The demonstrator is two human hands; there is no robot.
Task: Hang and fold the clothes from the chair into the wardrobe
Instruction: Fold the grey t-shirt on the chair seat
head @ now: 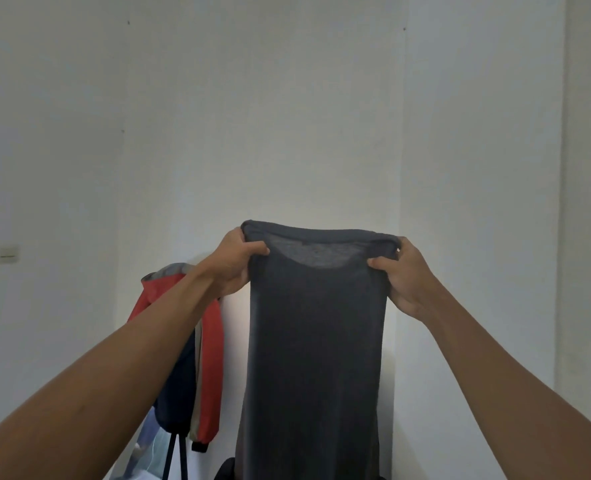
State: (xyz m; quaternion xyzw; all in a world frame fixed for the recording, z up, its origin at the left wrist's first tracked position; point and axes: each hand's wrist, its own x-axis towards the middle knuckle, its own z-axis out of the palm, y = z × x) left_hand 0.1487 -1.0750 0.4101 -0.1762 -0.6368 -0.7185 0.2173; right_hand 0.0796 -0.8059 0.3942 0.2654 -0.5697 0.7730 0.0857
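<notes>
My left hand (pixel 236 263) and right hand (pixel 403 271) each clench a top corner of the shirt (pixel 314 341), thumb in front and fingers curled behind. They hold it stretched flat between them. The dark grey shirt hangs in the air at the centre of the frame, its neckline just below my thumbs and its body running down past the bottom edge. Nothing supports it but my two grips.

The shirt looks narrow, so I think the sleeves are tucked behind, though I cannot see them. If one hand slackens, I expect that corner to drop and the thin cloth to swing and bunch, and the folding would have to start over. The lower end is out of sight, so it could drag on or catch whatever is below. Pulling the corners apart too hard might stretch the neckline.

No wardrobe shows, so I cannot say what is in it. I cannot make out the chair either. A dark shape (pixel 225 468) at the bottom edge is mostly hidden by the shirt. At lower left a red jacket (pixel 211 344) hangs against the wall (pixel 287 116), with black straps (pixel 173 455) below it.
</notes>
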